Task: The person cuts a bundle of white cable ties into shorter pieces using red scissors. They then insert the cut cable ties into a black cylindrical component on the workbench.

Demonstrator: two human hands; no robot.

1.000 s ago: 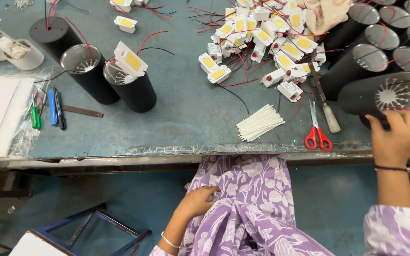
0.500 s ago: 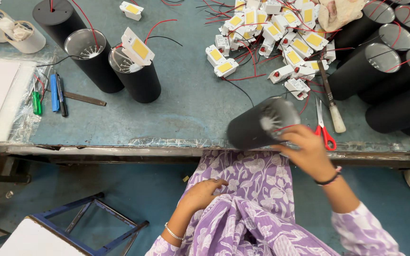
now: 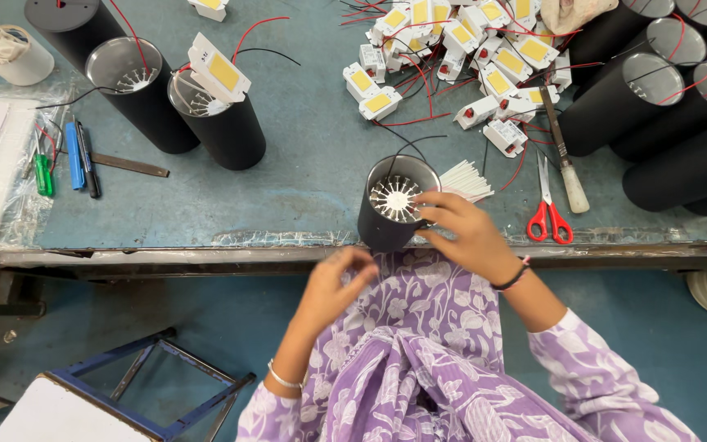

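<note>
At the near edge of the worktop (image 3: pixel 288 196), we steady a black cylinder (image 3: pixel 386 221) with our right hand (image 3: pixel 468 237), fingers curled over its open rim and side, the grip closed around that rim. The cylinder stands upright, its mouth showing white radial fins inside and a thin black wire rising from it. Our left hand (image 3: pixel 333 286) hovers just below the worktop edge, near the cylinder but not touching it, thumb and fingers drawn loosely together on nothing we can make out. Just right of the cylinder lies a bundle of white ties (image 3: pixel 466 180), then red-handled scissors (image 3: pixel 548 217). Far right, more black cylinders (image 3: pixel 681 164) lie stacked; a heap of small white and yellow modules (image 3: pixel 468 49) with red wires sits at the far side. We judge the cylinder rigid, smooth-walled and fairly light, best held around its body or rim, keeping clear of the thin fins and wire.
</note>
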